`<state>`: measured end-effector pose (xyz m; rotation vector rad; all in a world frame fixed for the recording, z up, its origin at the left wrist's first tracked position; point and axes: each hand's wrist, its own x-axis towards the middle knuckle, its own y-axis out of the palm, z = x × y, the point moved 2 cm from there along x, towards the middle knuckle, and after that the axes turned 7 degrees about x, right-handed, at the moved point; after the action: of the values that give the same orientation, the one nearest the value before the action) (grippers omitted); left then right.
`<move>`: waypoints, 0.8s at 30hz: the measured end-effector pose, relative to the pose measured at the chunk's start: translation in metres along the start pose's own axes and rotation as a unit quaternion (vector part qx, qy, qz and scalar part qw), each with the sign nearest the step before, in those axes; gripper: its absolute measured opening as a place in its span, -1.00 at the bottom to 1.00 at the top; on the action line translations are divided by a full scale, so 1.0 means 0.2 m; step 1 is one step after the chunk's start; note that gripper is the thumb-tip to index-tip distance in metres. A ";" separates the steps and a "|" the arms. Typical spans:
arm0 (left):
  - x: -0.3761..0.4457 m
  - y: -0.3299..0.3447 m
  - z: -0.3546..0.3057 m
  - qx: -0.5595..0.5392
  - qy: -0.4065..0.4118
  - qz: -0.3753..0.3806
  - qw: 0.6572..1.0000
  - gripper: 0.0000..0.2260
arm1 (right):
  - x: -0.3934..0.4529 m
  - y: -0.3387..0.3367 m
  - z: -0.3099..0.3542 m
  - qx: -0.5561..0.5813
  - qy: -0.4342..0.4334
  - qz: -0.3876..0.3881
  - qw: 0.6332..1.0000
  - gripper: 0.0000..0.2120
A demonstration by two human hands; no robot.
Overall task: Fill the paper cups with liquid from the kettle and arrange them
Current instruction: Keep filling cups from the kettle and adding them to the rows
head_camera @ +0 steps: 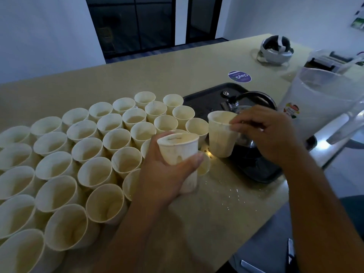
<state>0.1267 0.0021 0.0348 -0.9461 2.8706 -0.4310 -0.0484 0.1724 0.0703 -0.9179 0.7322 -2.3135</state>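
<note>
Beige counter (197,79): one paper cup (178,148) wrapped by left hand (167,174) fingers, another cup (221,134) rim-pinched by right hand (269,134) fingers.

**Tight on the left, open in front**

A packed block of paper cups (78,154) fills the table (137,75) to my left, rims touching, no gap for fingers. My left hand (167,174) grips a cup (178,148) at its edge. To the right, the black tray (206,99) with the kettle (254,99) and a plastic jug (319,99) block the way. Bare tabletop lies near me and beyond the cups.
</note>
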 end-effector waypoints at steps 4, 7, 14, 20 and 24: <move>0.00 0.00 -0.01 -0.015 0.003 -0.038 0.999 -0.39 | -0.07 0.06 -0.14 -0.008 0.082 0.117 0.990 -0.89; 0.01 -0.01 -0.02 -0.045 -0.001 -0.077 0.996 -0.37 | -0.09 0.11 -0.18 -0.016 0.107 0.188 0.976 -0.82; 0.02 -0.03 -0.01 -0.042 0.019 -0.137 0.990 -0.34 | -0.08 0.18 -0.22 -0.057 0.140 0.287 0.946 -0.82; 0.05 -0.04 -0.02 0.013 0.029 -0.123 0.992 -0.33 | -0.05 0.17 -0.23 -0.044 0.174 0.202 0.963 -0.70; 0.18 -0.12 -0.12 0.066 0.025 -0.143 0.987 -0.32 | -0.04 0.19 -0.23 -0.037 0.192 0.142 0.970 -0.59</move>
<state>0.1072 -0.0314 0.0645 -1.3439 2.7134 -0.6687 -0.0656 0.1638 0.0129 -0.3614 1.0393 -2.2346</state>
